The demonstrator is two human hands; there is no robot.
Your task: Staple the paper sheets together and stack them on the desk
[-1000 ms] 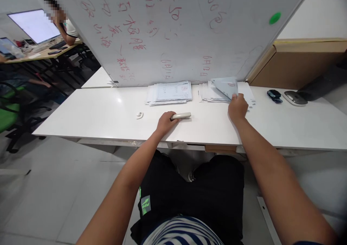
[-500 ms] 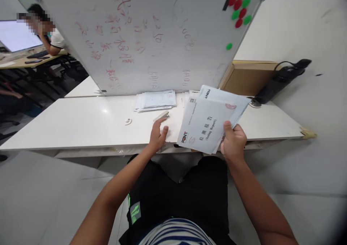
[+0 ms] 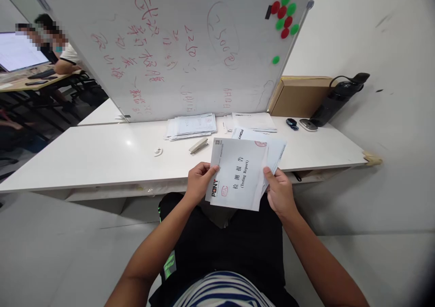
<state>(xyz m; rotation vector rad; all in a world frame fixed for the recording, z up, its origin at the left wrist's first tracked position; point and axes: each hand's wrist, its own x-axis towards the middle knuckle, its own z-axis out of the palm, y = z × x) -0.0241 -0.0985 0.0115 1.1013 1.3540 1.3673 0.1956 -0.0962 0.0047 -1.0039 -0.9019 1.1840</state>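
Both hands hold white printed test reports (image 3: 243, 171) over the desk's front edge, above my lap. The top one reads "Testing Report" and lies sideways to me, with red stamps on it. My left hand (image 3: 200, 182) pinches its left edge, thumb on top. On the right, my right hand (image 3: 280, 191) grips the sheets, its thumb across the front. Another report (image 3: 277, 147) sticks out behind the top one at the upper right. Just beyond my left hand lies a pale stapler (image 3: 198, 146) on the desk.
Two paper stacks, left (image 3: 192, 126) and right (image 3: 254, 122), lie against the whiteboard (image 3: 190, 48). A white earbud (image 3: 158, 152) rests on the desk (image 3: 102, 157). Toward the right are a watch (image 3: 292, 124), a mouse (image 3: 308, 125), a cardboard box (image 3: 301, 97) and a black bottle (image 3: 340, 99). A person (image 3: 64, 62) sits far left.
My left hand has left the stapler and taken the left edge of the reports. My right hand has brought the reports lower and slightly left, uncovering the right-hand stack.
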